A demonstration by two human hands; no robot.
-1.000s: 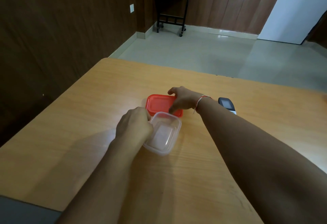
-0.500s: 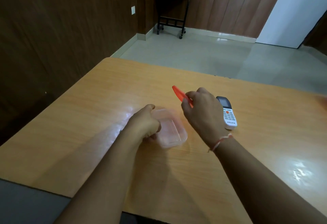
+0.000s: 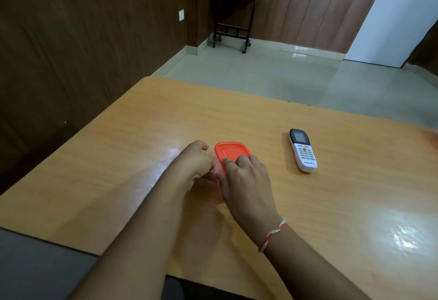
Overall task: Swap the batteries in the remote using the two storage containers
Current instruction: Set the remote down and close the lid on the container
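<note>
A small clear plastic container (image 3: 216, 171) stands on the wooden table (image 3: 331, 204) with a red lid (image 3: 231, 153) lying on top of it. My left hand (image 3: 194, 163) grips the container's left side. My right hand (image 3: 246, 181) rests on the lid's near right part, fingers pressed on it. Most of the container is hidden by both hands. A white remote (image 3: 302, 150) with a dark screen lies face up to the right, apart from my hands. No batteries are visible, and only one container shows.
The table's far edge meets a tiled floor. A dark side table (image 3: 233, 15) with a small white pot stands by the back wall. A white door (image 3: 391, 19) is at the far right. A blurred reddish patch (image 3: 432, 137) shows at the table's right edge.
My right hand lifted the red lid from the table beyond the clear container, carried it over and set it on top. My left hand kept hold of the container.
</note>
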